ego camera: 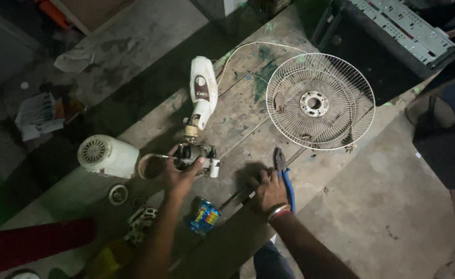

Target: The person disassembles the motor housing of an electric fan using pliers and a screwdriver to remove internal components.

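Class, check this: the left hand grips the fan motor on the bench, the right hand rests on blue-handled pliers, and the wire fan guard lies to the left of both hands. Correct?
Not quite. In the head view the fan guard lies up and to the right of the hands, not the left. The rest holds: the left hand grips the fan motor on the bench, and the right hand rests on the blue-handled pliers.

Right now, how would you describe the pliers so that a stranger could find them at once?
Start at the round white wire fan guard lying on the wooden workbench. Just below its lower left edge, the pliers lie under the right hand. They alone have blue handles and dark metal jaws.
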